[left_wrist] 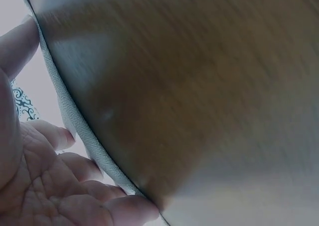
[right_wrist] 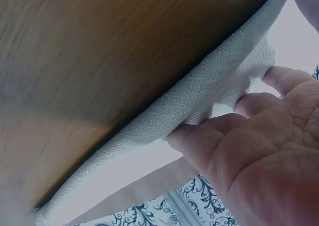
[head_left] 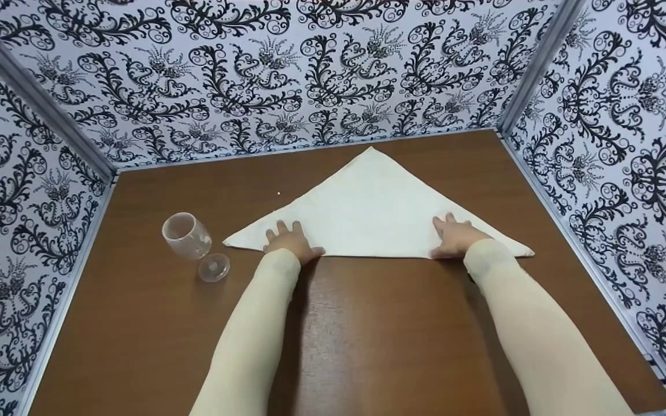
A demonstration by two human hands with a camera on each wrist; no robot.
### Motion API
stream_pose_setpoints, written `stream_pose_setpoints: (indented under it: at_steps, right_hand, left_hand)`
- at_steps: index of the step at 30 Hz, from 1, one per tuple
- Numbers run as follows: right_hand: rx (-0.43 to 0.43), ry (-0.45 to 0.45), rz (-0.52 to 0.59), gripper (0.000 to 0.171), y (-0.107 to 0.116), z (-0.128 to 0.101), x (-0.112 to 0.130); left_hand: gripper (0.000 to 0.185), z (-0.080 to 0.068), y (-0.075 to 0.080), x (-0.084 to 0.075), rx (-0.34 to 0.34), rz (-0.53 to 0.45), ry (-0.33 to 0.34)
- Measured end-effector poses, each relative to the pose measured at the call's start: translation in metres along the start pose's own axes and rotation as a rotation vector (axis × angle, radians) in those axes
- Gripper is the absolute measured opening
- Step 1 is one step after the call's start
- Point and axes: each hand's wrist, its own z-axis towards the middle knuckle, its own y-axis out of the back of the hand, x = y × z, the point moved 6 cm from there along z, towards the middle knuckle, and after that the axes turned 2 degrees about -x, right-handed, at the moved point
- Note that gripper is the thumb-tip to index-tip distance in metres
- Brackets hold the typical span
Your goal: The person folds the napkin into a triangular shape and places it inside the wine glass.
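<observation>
A white cloth napkin [head_left: 376, 202], folded to a triangle, lies on the brown table with its peak pointing away and its long folded edge toward me. On the left part of that edge my left hand [head_left: 289, 241] rests with fingers spread; in the left wrist view its fingertips touch the cloth beside the fold [left_wrist: 79, 121]. My right hand [head_left: 457, 237] lies on the right part, fingers spread on the cloth. The right wrist view shows its fingertips touching the napkin [right_wrist: 189, 96], which is slightly rumpled there. Neither hand pinches the cloth.
A clear stemmed glass [head_left: 187, 237] stands on the table left of the napkin, near its left corner. Patterned black-and-white panels [head_left: 333, 75] with grey metal edging close off the back and both sides of the wooden table [head_left: 367, 335].
</observation>
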Motion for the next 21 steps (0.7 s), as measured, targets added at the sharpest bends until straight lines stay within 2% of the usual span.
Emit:
stream_pose_setpoints:
  at_steps: [6, 21]
  right_hand:
    - [-0.010, 0.000, -0.008, 0.098, -0.0003, -0.0001, 0.0015]
    - [-0.009, -0.006, -0.017, 0.100, -0.0023, -0.0045, 0.0065]
  left_hand:
    - [0.111, 0.0021, 0.0010, 0.0003, -0.010, 0.004, -0.012]
    - [0.108, -0.0048, 0.0064, -0.0022, -0.012, 0.024, -0.013]
